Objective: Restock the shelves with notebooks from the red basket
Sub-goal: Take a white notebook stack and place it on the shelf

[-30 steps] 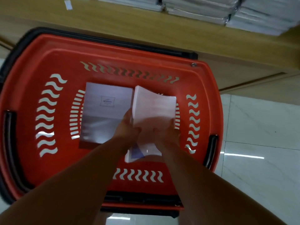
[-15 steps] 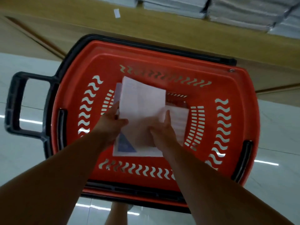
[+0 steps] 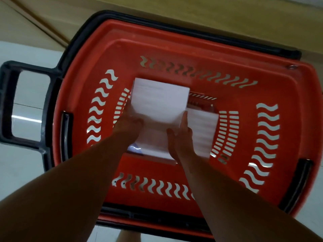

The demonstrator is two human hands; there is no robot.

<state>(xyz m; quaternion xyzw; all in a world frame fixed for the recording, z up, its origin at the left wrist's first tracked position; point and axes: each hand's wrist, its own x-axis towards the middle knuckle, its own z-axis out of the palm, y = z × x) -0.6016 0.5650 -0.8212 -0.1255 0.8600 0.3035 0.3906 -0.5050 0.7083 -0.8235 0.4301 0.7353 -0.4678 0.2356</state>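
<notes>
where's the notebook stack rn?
Head view: the notebook stack is inside the red basket, over the middle of its floor, held between the left hand and right hand, with another notebook just to its right.

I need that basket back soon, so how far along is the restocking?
Probably late on: much of the floor of the red basket shows bare. In hand: the left hand and right hand grip a white stack of notebooks inside it. Left: shelving that stack, plus another notebook lying just to its right. How much is already shelved cannot be told here.
</notes>
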